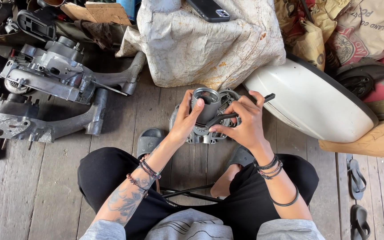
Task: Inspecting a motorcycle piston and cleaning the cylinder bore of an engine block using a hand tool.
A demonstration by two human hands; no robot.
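Fingers of left hand (184, 119) wrapped around grey metal cylinder (206, 106), right hand (241, 122) pinching black tool (241, 112) just beside it

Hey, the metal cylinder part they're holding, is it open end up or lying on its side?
Open end up: the metal cylinder shows its round hollow mouth toward the camera, left hand gripping its side.
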